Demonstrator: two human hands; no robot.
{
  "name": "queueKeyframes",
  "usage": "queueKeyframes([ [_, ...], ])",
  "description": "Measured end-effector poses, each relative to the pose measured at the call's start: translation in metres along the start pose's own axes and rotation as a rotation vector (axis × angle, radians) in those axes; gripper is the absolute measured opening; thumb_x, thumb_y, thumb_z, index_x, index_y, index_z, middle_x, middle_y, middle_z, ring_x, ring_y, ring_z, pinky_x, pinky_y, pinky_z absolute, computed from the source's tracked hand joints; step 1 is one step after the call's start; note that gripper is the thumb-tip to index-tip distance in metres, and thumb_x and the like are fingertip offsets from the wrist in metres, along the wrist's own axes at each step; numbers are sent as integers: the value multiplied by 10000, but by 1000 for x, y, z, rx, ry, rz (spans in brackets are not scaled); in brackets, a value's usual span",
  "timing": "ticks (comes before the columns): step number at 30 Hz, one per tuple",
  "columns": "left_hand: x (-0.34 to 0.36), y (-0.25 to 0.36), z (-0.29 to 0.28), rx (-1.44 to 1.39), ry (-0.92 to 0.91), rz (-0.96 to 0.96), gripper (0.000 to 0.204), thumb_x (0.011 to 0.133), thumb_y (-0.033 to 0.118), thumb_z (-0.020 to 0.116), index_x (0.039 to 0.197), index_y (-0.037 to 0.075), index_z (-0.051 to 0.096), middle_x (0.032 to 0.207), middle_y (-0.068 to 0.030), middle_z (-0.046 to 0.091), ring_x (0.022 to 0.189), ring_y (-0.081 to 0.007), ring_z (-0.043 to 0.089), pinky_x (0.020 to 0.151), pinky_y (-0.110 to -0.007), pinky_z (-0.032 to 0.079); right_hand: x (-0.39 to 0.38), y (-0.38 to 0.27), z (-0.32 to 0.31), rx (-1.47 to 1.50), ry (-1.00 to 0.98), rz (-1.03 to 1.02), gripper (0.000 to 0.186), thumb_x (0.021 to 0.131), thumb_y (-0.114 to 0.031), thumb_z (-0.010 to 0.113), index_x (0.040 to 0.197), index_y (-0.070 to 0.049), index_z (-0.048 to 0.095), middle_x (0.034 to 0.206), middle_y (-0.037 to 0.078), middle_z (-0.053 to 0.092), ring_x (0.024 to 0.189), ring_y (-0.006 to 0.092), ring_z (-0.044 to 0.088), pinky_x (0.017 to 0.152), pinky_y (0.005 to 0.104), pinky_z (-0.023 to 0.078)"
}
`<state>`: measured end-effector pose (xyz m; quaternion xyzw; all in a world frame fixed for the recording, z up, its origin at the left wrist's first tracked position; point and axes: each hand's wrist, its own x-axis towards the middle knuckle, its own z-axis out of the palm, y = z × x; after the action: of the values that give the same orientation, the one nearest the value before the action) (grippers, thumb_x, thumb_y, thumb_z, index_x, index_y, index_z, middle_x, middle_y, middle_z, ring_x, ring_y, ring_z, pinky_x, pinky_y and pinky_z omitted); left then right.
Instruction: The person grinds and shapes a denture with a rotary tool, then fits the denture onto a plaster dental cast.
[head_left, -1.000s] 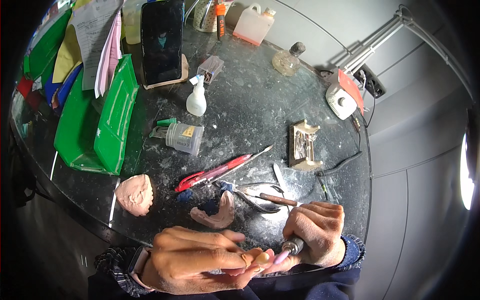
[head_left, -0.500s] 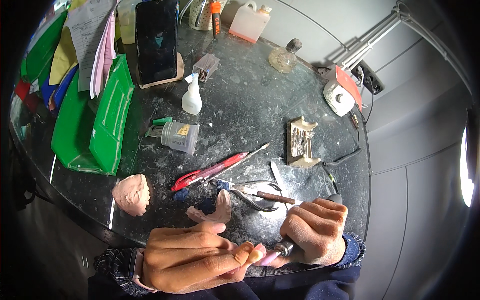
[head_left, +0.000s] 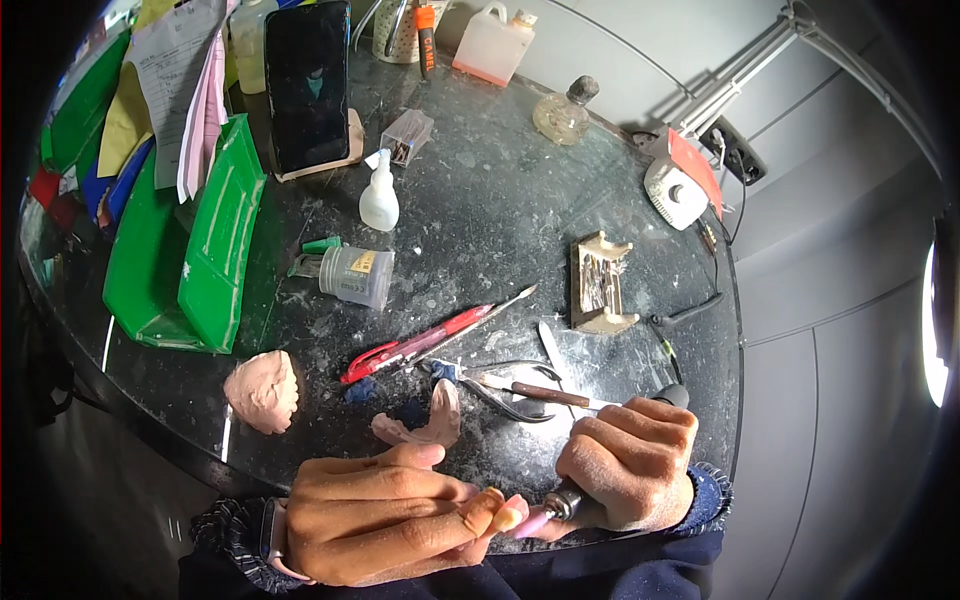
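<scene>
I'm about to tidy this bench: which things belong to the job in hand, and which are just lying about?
In use:
rotary tool, right hand
small pale piece, left hand

Apparently idle:
red pen
phone
white bottle
green bin

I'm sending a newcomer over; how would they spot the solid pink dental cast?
Find the nearest big green bin, on the left of the desk. Just below it in the view, beyond the left hand, sits the pink dental cast. It is a chunky block, unlike the thin, curved pink piece to its right.
</scene>
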<state>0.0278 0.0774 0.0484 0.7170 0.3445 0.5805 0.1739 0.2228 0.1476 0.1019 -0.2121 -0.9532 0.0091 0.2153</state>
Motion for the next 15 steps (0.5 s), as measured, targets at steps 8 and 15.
queueKeyframes([
  [8,3,-1,0,-7,-16,-21,191,676,87,767,840,51,678,629,9,617,596,-105,624,591,-245,538,-1,-2,3,-4,0,40,582,624,-633,692,543,-114,442,462,-19,415,357,121,447,362,248,318],
  [15,9,0,2,-202,-44,-135,156,643,33,761,700,32,615,611,-101,652,595,-170,672,654,-314,573,0,-2,-3,184,-78,117,515,664,-538,722,598,-104,452,503,-8,454,415,116,514,465,276,499],
])
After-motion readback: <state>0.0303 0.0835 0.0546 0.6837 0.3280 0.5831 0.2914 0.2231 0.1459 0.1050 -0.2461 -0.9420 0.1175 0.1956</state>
